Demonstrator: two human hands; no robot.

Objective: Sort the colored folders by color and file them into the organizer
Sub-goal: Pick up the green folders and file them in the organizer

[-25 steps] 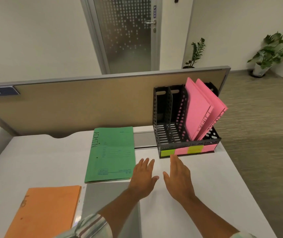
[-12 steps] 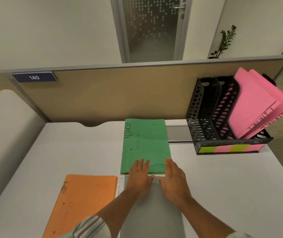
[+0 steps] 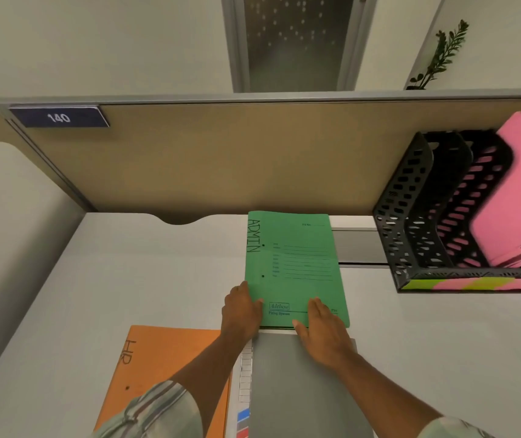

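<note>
A green folder (image 3: 294, 267) marked ADMIN lies flat on the white desk (image 3: 426, 343), near the partition. My left hand (image 3: 242, 311) grips its near-left edge, thumb on top and fingers hidden below. My right hand (image 3: 322, 330) covers its near-right corner, fingers on the cover and thumb at the near edge. An orange folder (image 3: 164, 368) marked HR lies at the near left, partly under my left forearm. The black perforated organizer (image 3: 410, 248) stands at the right with pink folders (image 3: 512, 210) leaning in its right slots; its left slots look empty. Yellow-green and pink labels (image 3: 474, 283) line its front.
A grey folder (image 3: 300, 390) lies under my forearms, with a tabbed sheet edge (image 3: 244, 374) showing at its left. A tan partition (image 3: 221, 159) with a "140" plate (image 3: 58, 116) backs the desk. A grey cable flap (image 3: 360, 248) sits between the green folder and the organizer.
Both hands moved forward from the grey folder onto the near end of the green folder and closed on it. My head turned left and down, so the organizer slid to the right edge.
</note>
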